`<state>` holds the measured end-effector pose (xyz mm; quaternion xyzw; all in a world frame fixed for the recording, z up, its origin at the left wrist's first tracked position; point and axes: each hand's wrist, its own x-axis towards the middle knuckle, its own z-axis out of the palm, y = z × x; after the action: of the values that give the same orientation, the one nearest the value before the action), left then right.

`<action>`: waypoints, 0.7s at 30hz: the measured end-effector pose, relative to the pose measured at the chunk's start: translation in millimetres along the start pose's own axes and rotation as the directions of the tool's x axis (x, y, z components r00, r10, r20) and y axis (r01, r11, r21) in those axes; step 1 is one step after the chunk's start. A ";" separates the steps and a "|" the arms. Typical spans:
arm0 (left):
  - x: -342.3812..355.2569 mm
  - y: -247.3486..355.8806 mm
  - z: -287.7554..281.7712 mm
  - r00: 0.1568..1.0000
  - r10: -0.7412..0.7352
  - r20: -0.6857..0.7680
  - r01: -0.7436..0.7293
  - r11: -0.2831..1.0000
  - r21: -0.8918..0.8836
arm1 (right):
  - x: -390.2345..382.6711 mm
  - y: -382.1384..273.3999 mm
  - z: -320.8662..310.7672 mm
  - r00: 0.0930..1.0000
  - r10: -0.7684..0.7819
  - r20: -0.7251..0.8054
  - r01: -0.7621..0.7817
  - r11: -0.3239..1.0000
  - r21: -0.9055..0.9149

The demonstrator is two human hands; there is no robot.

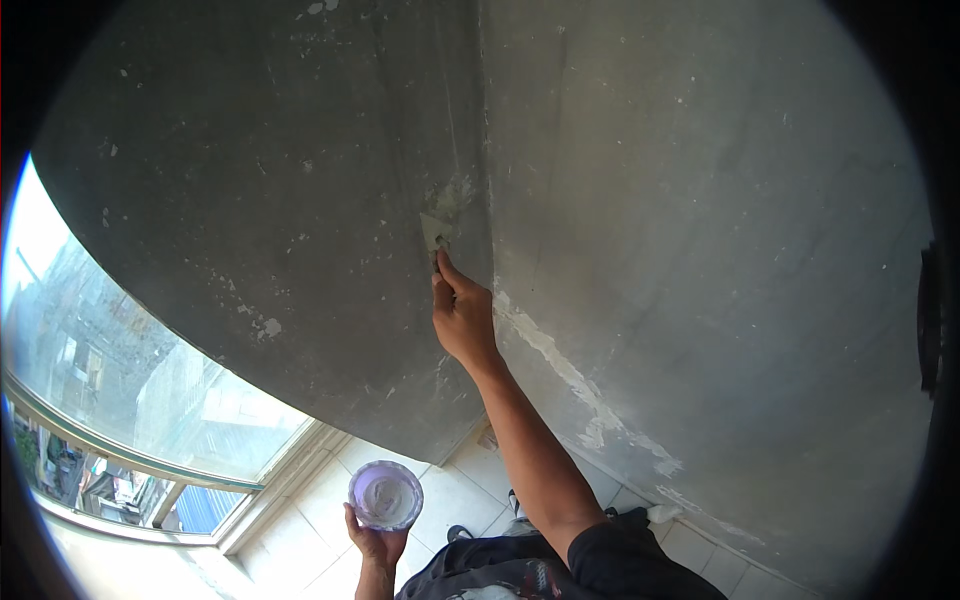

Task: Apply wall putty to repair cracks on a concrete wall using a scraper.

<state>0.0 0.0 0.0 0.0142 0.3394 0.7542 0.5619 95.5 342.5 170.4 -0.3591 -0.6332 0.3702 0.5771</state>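
My right hand (462, 312) is closed round the handle of a putty knife (436, 230), with the arm stretched up and forward. The blade lies against the grey wall (330, 200), just left of the inside corner. Directly above the blade, a pale smeared patch (452, 192) marks the wall. Lower and to the left, my left hand (375, 540) grips a round purple tub (386, 496) from below and the side. Whitish paste shows inside the tub. Part of the knife's handle is hidden by my fingers.
A second grey wall (700, 220) meets the first at the corner, with flaking white streaks (560, 370) low on it. At left is a window (150, 390) with a pale frame. White floor tiles (465, 495) lie below. A dark object (930, 320) sits at the right edge.
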 end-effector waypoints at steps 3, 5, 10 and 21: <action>-3.9 -1.7 0.0 0.998 -0.063 -0.016 0.063 0.998 -0.030 | -4.9 -4.9 -13.1 0.996 -0.045 0.074 0.045 0.999 0.002; 9.9 12.8 1.4 0.997 -0.072 -0.005 0.072 0.997 0.009 | 16.0 -7.8 -12.2 0.999 0.009 -0.042 -0.007 0.998 0.066; 2.1 4.9 6.0 0.999 -0.030 -0.030 0.031 0.999 0.032 | 26.6 -8.6 -10.5 0.999 -0.006 -0.047 0.002 0.997 -0.071; -4.5 -3.3 2.3 0.997 -0.062 -0.046 0.063 0.998 0.013 | 27.4 -17.7 -17.9 0.992 0.121 -0.028 -0.118 0.989 0.090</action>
<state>5.4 -2.3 1.6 -0.0094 0.3578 0.7340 0.5772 110.8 359.4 199.9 -0.3766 -0.5838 0.4258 0.5796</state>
